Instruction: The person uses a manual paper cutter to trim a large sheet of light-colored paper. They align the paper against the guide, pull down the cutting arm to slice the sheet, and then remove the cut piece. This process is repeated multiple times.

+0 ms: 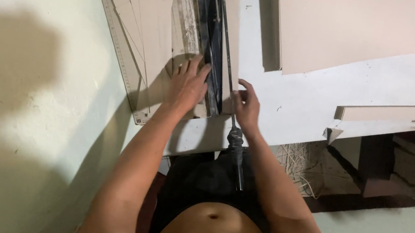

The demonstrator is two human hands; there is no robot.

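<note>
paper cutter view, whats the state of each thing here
cutter blade arm: lowered onto the board
cutter handle: free, no hand on it
card strips: lying flat, fanned on the cutter bed
left hand: pressing flat on the strips
right hand: resting beside the blade arm

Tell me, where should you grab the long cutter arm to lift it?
Grip the cutter arm at its dark wrapped handle, the near end that sticks out past the table edge toward the person. Come from the right, where the right hand already is; the left hand rests flat on the card sheets.
</note>
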